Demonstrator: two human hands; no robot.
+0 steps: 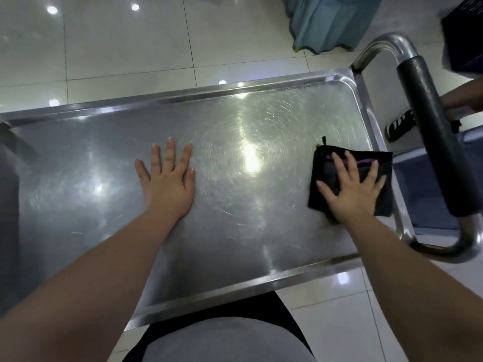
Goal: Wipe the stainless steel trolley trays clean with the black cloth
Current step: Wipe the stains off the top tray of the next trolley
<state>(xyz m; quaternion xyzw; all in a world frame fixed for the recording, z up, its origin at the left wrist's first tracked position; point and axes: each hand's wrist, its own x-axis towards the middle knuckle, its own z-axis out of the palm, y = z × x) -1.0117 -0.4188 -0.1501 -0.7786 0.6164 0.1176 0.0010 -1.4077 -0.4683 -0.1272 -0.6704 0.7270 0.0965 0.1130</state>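
The right hand (351, 188) lies flat on the black cloth (350, 178), with its fingers spread apart and straight. It presses the cloth down on the top tray (235, 218) of the steel trolley, at the right end of the tray, close to the rim there. The cloth is folded into a square and shows a thin purple line near its far edge.

The left hand (167, 178) lies flat on the bare metal, near the middle of the tray, fingers straight and a little apart. It holds nothing. The two hands are well apart.

The tray is shiny and full of round scratch marks, and lights glint on it. To the right of the tray stands the trolley handle (433, 137), a bent steel pipe with a black grip. Past the handle is a black and white shoe (400, 125). Pale floor tiles (117, 48) lie on the far side, and a blue-green cloth (332, 22) hangs at the far right.
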